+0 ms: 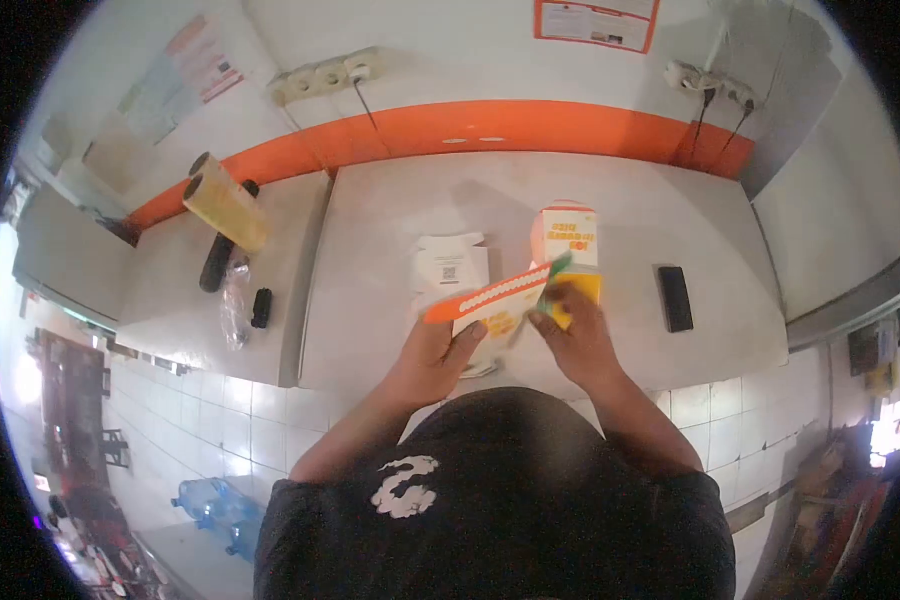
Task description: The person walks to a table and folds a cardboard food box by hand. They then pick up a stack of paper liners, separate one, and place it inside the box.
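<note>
My left hand (432, 362) grips the left end of a folded flat carton (505, 302), thumb on its white face. The carton is tilted up to the right, white with an orange upper edge and yellow lettering, and a blurred green tip shows at its right end. My right hand (578, 340) is closed at that right end, thumb and fingers pressed together on the carton's edge. Just behind the right hand a bright yellow surface (582, 290) shows, partly hidden by the fingers. Beyond it lies another white carton with yellow lettering (570, 235) and orange trim.
Left of centre lies a white carton piece with a QR code (448, 262). A black phone-like slab (675, 298) rests at the right. On the left table are yellowish film rolls (225, 205), a clear plastic bag (235, 305) and a small black object (261, 308).
</note>
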`<state>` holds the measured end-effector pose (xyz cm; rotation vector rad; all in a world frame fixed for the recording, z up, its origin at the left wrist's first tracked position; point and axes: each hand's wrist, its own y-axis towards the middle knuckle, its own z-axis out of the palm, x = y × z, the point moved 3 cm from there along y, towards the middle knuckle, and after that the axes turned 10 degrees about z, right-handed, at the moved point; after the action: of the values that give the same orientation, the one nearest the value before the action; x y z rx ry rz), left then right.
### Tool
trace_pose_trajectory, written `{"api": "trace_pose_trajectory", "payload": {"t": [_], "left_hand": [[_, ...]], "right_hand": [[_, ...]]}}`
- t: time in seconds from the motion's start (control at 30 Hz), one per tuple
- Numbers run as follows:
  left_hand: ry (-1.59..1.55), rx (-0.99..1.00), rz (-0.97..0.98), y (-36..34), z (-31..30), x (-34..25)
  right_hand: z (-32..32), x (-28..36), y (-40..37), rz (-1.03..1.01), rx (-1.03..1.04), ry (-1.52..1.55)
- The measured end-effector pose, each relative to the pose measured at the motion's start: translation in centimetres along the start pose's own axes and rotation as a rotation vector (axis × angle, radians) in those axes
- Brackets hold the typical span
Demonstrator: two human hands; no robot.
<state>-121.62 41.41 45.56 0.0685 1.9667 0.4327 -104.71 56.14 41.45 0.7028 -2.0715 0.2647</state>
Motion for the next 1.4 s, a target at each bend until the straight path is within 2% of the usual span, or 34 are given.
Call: {"api": "trace_pose_trajectory", "payload": {"t": [0.07, 0.1, 0.17, 0.2, 0.23, 0.27, 0.3, 0.33, 0.37, 0.43, 0.53, 0.6, 0.67, 0.77, 0.83, 0.93, 1.13, 1.33, 1.4], "left_hand": [[0.098, 0.169, -0.176, 1.7, 0.8, -0.7], [0.212, 0.255, -0.14, 2.5, 1.7, -1.1], [0.425, 0.435, -0.08, 3.3, 4.0, -1.5], [0.388, 0.241, 0.153, 3.4, 5.3, -1.2], [0.249, 0.157, 0.086, 3.7, 6.3, -0.7], [0.113, 0.071, 0.021, 4.2, 7.0, -0.2], [-0.02, -0.017, -0.041, 4.8, 7.5, 0.1], [0.151, -0.019, -0.132, 5.6, 7.5, -1.2], [0.193, -0.011, -0.12, 6.1, 7.9, -1.8], [0.272, 0.001, -0.102, 6.8, 8.7, -2.4], [0.434, 0.044, 0.196, 8.2, 9.8, -2.8], [0.518, 0.048, 0.317, 8.9, 10.2, -3.7], [0.538, 0.062, 0.407, 9.5, 10.7, -4.8], [0.512, 0.076, 0.505, 10.2, 11.1, -5.7], [0.543, 0.06, 0.592, 10.7, 11.4, -6.1], [0.581, 0.084, 0.597, 11.0, 11.4, -6.6], [0.592, 0.092, 0.498, 10.6, 10.5, -6.6], [0.568, 0.065, 0.548, 10.3, 11.0, -6.5], [0.619, 0.093, 0.497, 10.4, 11.0, -6.8]], "right_hand": [[-3.6, 0.8, -0.3, -0.327, -0.281, -0.024], [-5.6, 1.3, -0.5, -0.49, -0.421, -0.041], [-6.9, 1.6, -0.9, -0.636, -0.201, -0.069], [-7.3, 1.3, -1.1, -0.675, -0.071, -0.087], [-7.5, 0.7, -1.3, -0.718, 0.057, -0.104], [-8.0, 0.0, -1.3, -0.699, 0.026, -0.083], [-8.5, -0.6, -1.1, -0.598, 0.022, -0.051], [-9.0, -1.1, -0.8, -0.5, 0.021, -0.02], [-9.5, -1.7, -0.7, -0.401, 0.022, 0.01], [-10.2, -3.2, -0.5, -0.336, 0.11, 0.112], [-11.8, -5.3, 0.0, -0.23, 0.298, 0.22], [-13.1, -5.7, 0.4, -0.196, 0.406, 0.261], [-14.3, -5.4, 0.6, -0.205, 0.48, 0.288], [-14.5, -5.7, 0.7, 0.001, 0.521, 0.556], [-14.7, -5.9, 1.1, -0.015, 0.584, 0.569], [-14.8, -5.8, 1.5, -0.001, 0.626, 0.564], [-14.2, -6.3, 2.4, -0.034, 0.594, 0.557], [-14.1, -5.4, 2.2, -0.022, 0.678, 0.629], [-14.4, -5.2, 2.1, -0.062, 0.659, 0.584]]}}
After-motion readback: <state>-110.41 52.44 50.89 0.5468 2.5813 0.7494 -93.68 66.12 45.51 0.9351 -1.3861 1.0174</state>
